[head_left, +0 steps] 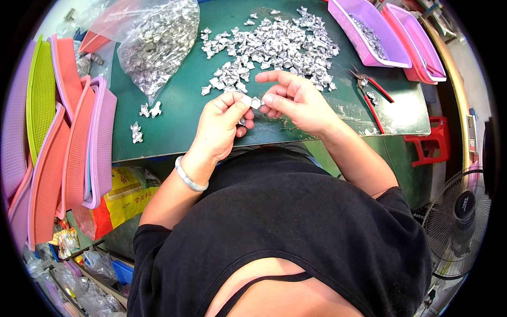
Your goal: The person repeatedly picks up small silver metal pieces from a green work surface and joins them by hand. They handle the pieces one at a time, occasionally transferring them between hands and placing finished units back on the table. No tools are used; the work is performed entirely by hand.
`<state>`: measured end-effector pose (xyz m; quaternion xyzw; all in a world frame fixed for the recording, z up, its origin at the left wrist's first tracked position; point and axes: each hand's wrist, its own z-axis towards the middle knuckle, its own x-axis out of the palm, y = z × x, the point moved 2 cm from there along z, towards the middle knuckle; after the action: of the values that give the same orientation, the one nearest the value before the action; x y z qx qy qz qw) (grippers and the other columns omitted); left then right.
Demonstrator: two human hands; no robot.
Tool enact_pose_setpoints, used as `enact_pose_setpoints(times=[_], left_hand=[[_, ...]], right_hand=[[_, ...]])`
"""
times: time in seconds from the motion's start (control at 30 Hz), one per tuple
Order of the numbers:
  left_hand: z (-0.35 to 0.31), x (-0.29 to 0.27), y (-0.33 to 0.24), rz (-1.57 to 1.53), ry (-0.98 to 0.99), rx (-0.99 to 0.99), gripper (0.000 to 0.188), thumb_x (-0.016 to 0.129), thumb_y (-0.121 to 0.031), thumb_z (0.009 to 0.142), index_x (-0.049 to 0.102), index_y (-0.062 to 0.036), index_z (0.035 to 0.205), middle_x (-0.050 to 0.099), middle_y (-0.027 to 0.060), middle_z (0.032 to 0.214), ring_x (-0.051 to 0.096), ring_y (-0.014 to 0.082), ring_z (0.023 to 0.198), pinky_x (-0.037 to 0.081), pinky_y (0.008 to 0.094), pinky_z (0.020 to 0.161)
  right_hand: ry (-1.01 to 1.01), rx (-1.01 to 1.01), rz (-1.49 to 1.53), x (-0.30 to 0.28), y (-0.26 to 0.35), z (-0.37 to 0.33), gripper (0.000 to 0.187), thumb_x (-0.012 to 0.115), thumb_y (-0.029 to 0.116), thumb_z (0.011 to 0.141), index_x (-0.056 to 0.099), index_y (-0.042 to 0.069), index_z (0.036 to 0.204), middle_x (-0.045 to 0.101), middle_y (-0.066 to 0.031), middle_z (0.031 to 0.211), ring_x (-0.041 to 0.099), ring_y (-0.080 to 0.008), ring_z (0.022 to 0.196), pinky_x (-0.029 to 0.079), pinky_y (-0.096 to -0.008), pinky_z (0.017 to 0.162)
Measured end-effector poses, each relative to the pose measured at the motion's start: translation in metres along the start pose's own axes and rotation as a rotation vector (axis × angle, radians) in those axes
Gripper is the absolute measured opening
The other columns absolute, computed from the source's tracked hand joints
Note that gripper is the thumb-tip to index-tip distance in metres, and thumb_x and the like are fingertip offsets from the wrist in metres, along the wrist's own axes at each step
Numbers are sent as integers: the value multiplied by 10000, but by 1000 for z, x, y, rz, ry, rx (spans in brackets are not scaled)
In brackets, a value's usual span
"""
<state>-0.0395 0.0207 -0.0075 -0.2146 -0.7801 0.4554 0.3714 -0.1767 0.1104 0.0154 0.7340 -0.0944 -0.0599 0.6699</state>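
Observation:
Close to the table's near edge, my left hand [224,119] pinches a small silver metal casting [256,103] between thumb and forefinger. A second silver piece [242,121] shows among its curled lower fingers. From the other side, my right hand [298,100] meets the same casting, thumb and lower fingers drawn together at its edge and forefinger raised. Just beyond both hands spreads a heap of similar silver castings [280,45]. Red-handled pliers [369,98] lie with jaws apart to the right, beside a loose casting [372,98].
A clear plastic bag [158,47] full of castings lies on the green table [174,127] at the left, near a few loose ones [137,132]. Purple baskets [369,37] stand far right; stacked baskets [68,132] line the left. A red stool [430,142] and fan [459,222] are at right.

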Motion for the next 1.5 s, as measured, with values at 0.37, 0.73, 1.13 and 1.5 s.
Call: enact_pose_setpoints(times=[0.37,0.73,1.13,1.5], left_hand=[[-1,1,0,-42,19,-36,105,524,-177,874,542,-92,816,534,-8,646,495,77,537,330,161,435],[-1,-2,0,-125,76,-55,174,503,-132,873,569,-43,1008,568,45,778,510,90,614,364,170,473],[7,-10,4,-204,88,-113,187,515,-92,842,574,-11,1000,571,47,763,549,112,643,455,203,526],[11,-15,4,-244,154,-116,138,517,-148,860,538,-33,934,567,72,807,557,142,684,430,196,484]], right_hand=[[-24,-38,31,-1,-7,1,369,554,53,824,445,3,1172,584,-23,792,563,-78,739,466,-218,663],[-61,-194,-18,1,-11,-1,427,550,-10,806,402,-4,1206,567,-27,808,532,-74,766,428,-216,722],[-345,-429,-927,-26,-4,23,403,587,32,765,476,45,1152,597,-57,847,559,-172,785,444,-286,707],[-279,-616,-1250,-34,-9,60,317,594,46,692,572,83,1006,613,-37,777,515,-237,811,387,-364,743]])
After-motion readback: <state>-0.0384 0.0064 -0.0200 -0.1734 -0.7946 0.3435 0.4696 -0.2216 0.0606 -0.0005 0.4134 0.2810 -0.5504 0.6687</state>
